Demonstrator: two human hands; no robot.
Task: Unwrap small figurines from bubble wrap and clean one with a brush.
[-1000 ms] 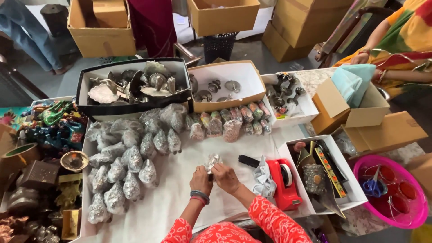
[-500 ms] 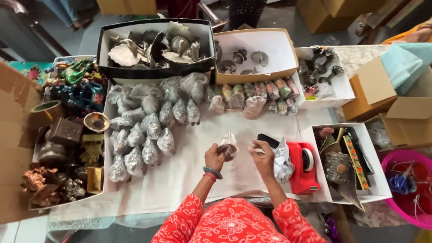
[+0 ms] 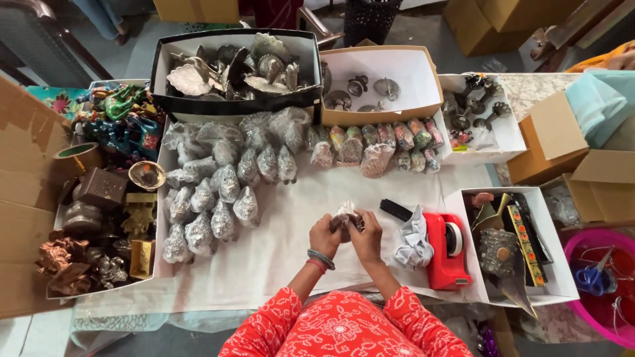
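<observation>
A small dark ornament in crinkled clear plastic wrap (image 3: 346, 215) sits pinched between both hands just above the white-clothed surface (image 3: 291, 264), a little left of the red tape dispenser (image 3: 446, 250). The left hand (image 3: 325, 236), bangles at its wrist, curls its fingers closed around the wrap's lower left side; the right hand (image 3: 367, 237) presses its fingers shut on the other side, both forearms angled inward. Just left of the dispenser lies a crumpled white cloth (image 3: 413, 239) and a black brush (image 3: 395, 210). Farther left stand rows of silvery teardrop-shaped wrapped pieces (image 3: 211, 198).
</observation>
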